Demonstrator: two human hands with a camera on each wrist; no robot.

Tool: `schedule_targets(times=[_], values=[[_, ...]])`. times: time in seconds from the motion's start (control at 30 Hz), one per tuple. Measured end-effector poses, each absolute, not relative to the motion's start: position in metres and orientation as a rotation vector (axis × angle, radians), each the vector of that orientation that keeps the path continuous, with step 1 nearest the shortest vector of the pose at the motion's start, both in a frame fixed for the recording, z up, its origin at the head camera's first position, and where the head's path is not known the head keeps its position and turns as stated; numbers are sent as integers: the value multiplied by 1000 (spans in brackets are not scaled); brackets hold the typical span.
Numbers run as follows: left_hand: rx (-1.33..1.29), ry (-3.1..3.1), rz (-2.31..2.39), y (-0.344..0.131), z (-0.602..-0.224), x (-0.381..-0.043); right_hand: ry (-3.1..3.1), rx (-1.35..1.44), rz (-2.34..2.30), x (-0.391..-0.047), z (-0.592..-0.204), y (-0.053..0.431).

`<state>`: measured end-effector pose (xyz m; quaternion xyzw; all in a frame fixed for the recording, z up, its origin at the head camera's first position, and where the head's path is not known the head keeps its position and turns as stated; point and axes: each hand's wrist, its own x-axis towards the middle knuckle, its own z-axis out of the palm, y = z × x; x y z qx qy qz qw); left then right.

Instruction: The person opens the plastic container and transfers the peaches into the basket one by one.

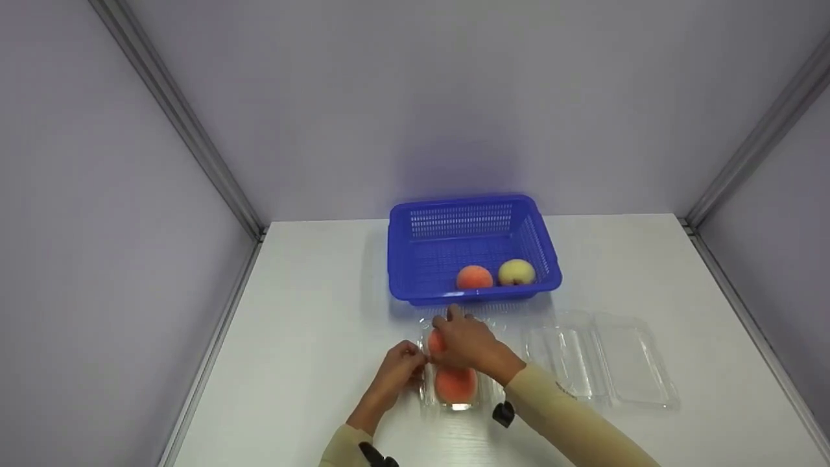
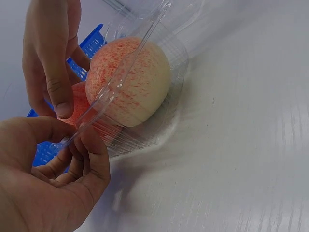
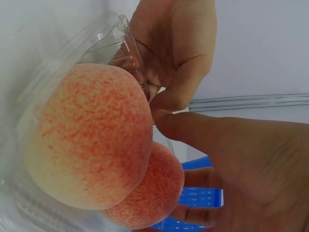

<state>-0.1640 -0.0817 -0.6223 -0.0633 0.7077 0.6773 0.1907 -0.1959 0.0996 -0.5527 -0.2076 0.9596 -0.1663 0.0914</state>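
Observation:
A clear plastic clamshell box (image 1: pixel 459 407) stands before the blue basket, holding two red-and-cream peaches. The nearer peach (image 1: pixel 455 387) sits untouched at the front end; the farther peach (image 3: pixel 149 193) lies behind it. My left hand (image 1: pixel 397 373) pinches the box's left rim (image 2: pixel 120 77) between thumb and fingers. My right hand (image 1: pixel 472 345) reaches over the box from the right and holds the farther peach, thumb on the near side and fingers round the far side. The right thumb comes close to the left hand at the rim.
The blue basket (image 1: pixel 447 250) at the back holds another peach (image 1: pixel 474 277) and a pale yellow fruit (image 1: pixel 517 272). A second clear clamshell box (image 1: pixel 639 366) lies open on the white table (image 1: pixel 305 311) at the right. Grey walls enclose the table.

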Motion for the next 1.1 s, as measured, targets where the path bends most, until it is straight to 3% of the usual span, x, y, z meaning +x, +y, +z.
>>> schedule_targets(times=[0.57, 1.1], values=[[-159, 1968, 1934, -81, -625, -166, 2929, -596, -297, -192, -554, 90], [-181, 1920, 1939, -82, -621, -164, 2836, -458, -470, -195, -574, 89]])
